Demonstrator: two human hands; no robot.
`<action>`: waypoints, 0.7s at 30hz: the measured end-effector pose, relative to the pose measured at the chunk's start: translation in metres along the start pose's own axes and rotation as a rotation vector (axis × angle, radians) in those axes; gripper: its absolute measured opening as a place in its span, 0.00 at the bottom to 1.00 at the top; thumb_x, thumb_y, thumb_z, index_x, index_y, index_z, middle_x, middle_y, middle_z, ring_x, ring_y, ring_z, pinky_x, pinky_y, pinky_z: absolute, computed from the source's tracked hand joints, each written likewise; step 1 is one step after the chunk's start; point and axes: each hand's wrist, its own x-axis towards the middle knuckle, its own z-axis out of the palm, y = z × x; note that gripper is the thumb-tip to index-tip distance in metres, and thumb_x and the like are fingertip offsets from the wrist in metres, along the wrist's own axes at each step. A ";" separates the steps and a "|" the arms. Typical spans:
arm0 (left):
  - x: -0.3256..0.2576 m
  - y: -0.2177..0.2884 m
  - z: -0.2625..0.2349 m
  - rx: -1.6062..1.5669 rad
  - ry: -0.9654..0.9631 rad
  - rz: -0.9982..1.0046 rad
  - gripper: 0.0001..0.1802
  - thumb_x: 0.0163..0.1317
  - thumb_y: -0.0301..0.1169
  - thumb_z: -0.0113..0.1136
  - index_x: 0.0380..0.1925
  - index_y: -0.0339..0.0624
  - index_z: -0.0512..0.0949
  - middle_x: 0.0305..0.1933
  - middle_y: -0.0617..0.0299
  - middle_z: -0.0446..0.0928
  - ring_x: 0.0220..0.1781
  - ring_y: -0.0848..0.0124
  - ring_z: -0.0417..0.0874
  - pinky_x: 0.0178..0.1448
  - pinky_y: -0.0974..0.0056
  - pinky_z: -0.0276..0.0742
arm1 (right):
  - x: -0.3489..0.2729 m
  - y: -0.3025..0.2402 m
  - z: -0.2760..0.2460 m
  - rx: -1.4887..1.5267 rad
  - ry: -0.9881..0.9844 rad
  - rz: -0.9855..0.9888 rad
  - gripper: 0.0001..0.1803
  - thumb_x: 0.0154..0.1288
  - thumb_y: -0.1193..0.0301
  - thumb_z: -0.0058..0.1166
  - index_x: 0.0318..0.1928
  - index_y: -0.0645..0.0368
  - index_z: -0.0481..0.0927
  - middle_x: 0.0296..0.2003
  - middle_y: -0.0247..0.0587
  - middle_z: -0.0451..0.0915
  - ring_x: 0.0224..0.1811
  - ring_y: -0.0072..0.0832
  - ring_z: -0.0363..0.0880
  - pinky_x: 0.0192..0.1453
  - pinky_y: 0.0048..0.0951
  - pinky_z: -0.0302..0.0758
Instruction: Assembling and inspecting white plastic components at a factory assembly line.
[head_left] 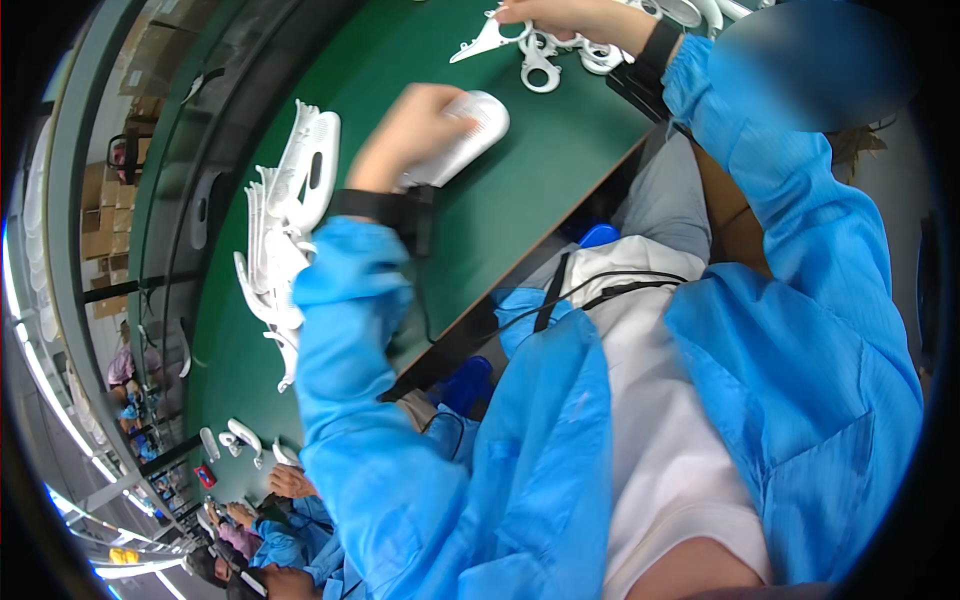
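Your left hand (410, 135) is closing its fingers around a white oval plastic shell (470, 135) on the green desk (540, 190) at upper centre, while your right hand (570, 18) is gripping white handle-shaped parts (540, 60) at the top edge.

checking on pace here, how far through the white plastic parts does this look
Looks mid-batch. Possibly done: a stack of white parts lies beside the left hand. In hand: the left hand presses an oval white housing on the green table; the right hand reaches into loose white pieces, seemingly still to do.
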 end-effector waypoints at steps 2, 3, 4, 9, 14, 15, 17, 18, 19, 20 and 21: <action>0.009 -0.009 0.039 0.356 0.146 0.170 0.18 0.47 0.34 0.66 0.39 0.38 0.81 0.38 0.46 0.80 0.41 0.52 0.82 0.45 0.58 0.76 | 0.001 0.012 0.008 0.126 -0.033 -0.025 0.14 0.60 0.57 0.59 0.33 0.55 0.80 0.16 0.29 0.69 0.11 0.12 0.62 0.12 0.17 0.56; 0.000 -0.003 0.043 0.451 0.284 0.185 0.21 0.46 0.37 0.67 0.42 0.41 0.79 0.39 0.50 0.81 0.43 0.51 0.81 0.46 0.56 0.76 | -0.003 0.010 0.008 0.112 -0.139 -0.028 0.13 0.62 0.58 0.57 0.33 0.55 0.79 0.13 0.26 0.67 0.11 0.10 0.60 0.14 0.15 0.55; -0.009 0.007 0.040 0.544 0.348 0.046 0.23 0.47 0.38 0.67 0.44 0.42 0.78 0.40 0.50 0.81 0.43 0.52 0.82 0.45 0.55 0.76 | -0.005 0.009 0.010 0.121 -0.151 -0.035 0.13 0.62 0.58 0.57 0.34 0.55 0.79 0.13 0.26 0.67 0.11 0.11 0.60 0.14 0.16 0.55; -0.022 -0.022 0.047 -0.250 0.555 -0.278 0.18 0.59 0.38 0.58 0.45 0.39 0.75 0.39 0.51 0.82 0.41 0.57 0.83 0.48 0.58 0.74 | -0.006 0.004 0.025 0.022 -0.322 0.005 0.14 0.61 0.60 0.58 0.34 0.59 0.79 0.13 0.30 0.71 0.11 0.15 0.65 0.14 0.19 0.60; -0.032 -0.025 0.053 -0.303 0.548 -0.080 0.12 0.56 0.38 0.62 0.36 0.45 0.82 0.41 0.58 0.81 0.47 0.62 0.78 0.58 0.58 0.64 | 0.000 0.008 0.057 -0.068 -0.468 0.001 0.15 0.60 0.61 0.58 0.29 0.62 0.77 0.15 0.36 0.75 0.14 0.20 0.72 0.16 0.22 0.68; -0.036 -0.016 0.048 -0.048 0.493 -0.067 0.11 0.54 0.38 0.63 0.33 0.45 0.83 0.43 0.60 0.81 0.50 0.64 0.76 0.61 0.57 0.59 | 0.002 0.009 0.061 -0.092 -0.511 -0.019 0.14 0.60 0.62 0.58 0.30 0.62 0.77 0.15 0.36 0.75 0.14 0.21 0.73 0.18 0.23 0.69; -0.033 -0.014 0.048 0.031 0.453 -0.089 0.10 0.53 0.38 0.64 0.32 0.46 0.83 0.44 0.62 0.80 0.52 0.64 0.74 0.63 0.55 0.54 | 0.001 0.013 0.064 -0.116 -0.555 -0.030 0.14 0.60 0.62 0.58 0.30 0.61 0.77 0.16 0.36 0.76 0.15 0.21 0.74 0.19 0.23 0.70; -0.031 -0.014 0.049 0.117 0.419 -0.103 0.10 0.51 0.38 0.65 0.31 0.46 0.84 0.44 0.63 0.80 0.53 0.64 0.72 0.64 0.53 0.50 | -0.001 0.015 0.064 -0.119 -0.526 -0.043 0.14 0.60 0.62 0.58 0.30 0.61 0.77 0.16 0.36 0.76 0.16 0.20 0.74 0.19 0.23 0.70; -0.028 -0.013 0.049 0.111 0.416 -0.100 0.10 0.51 0.38 0.65 0.31 0.46 0.84 0.44 0.63 0.80 0.53 0.64 0.72 0.64 0.53 0.50 | -0.002 0.017 0.063 -0.123 -0.495 -0.057 0.13 0.60 0.62 0.59 0.30 0.60 0.78 0.16 0.35 0.76 0.16 0.19 0.74 0.20 0.22 0.70; -0.027 -0.014 0.049 0.178 0.410 -0.058 0.10 0.51 0.38 0.65 0.30 0.46 0.83 0.44 0.63 0.80 0.52 0.63 0.73 0.63 0.51 0.50 | -0.004 0.018 0.065 -0.122 -0.499 -0.054 0.13 0.60 0.62 0.59 0.30 0.60 0.78 0.16 0.35 0.76 0.16 0.19 0.74 0.20 0.22 0.70; -0.026 -0.014 0.049 0.247 0.405 -0.013 0.10 0.51 0.38 0.65 0.29 0.46 0.82 0.43 0.64 0.80 0.51 0.62 0.73 0.63 0.49 0.51 | -0.005 0.019 0.067 -0.106 -0.492 -0.072 0.14 0.58 0.61 0.60 0.30 0.60 0.78 0.16 0.36 0.76 0.17 0.21 0.74 0.22 0.24 0.70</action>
